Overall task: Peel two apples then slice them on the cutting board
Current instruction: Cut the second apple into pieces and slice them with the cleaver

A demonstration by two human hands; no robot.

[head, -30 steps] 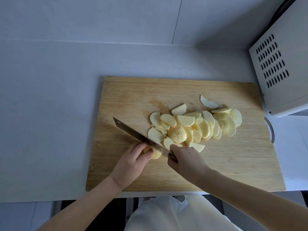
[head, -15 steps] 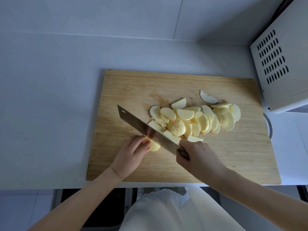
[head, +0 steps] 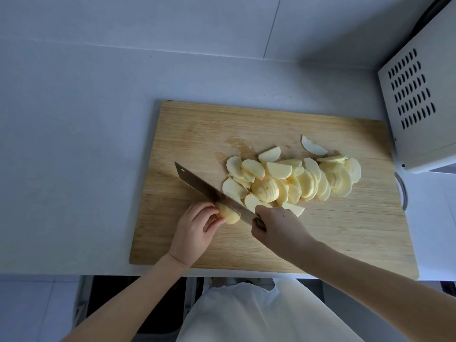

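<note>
1. Knife (head: 204,186) first, in the head view: I am seeing the blade coming down against the last apple piece (head: 228,213). Half a second ago it was lifted and tilted, showing its flat side. Another stroke is landing.
2. The right hand (head: 276,225) is gripping the handle, fingers curled round it at the near end of the blade.
3. The left hand (head: 195,225) is pinching the apple piece from its left side, fingertips bent and sitting just beside the blade. The piece is lying on the cutting board (head: 345,230), toward its front left.
4. The pile of slices (head: 291,181) is lying across the middle of the board, right of the blade, with the same spread as a second ago. One stray slice (head: 312,146) is resting apart behind it.
5. I am judging the task as nearing its end: the remnant is looking small, and no whole or unpeeled apple is showing.
6. As the piece shrinks, the fingertips are working closer to the edge, so I am expecting shorter, more careful strokes.
7. A white vented appliance (head: 419,107) is standing on the surface (head: 74,169) by the board's far right corner.
</note>
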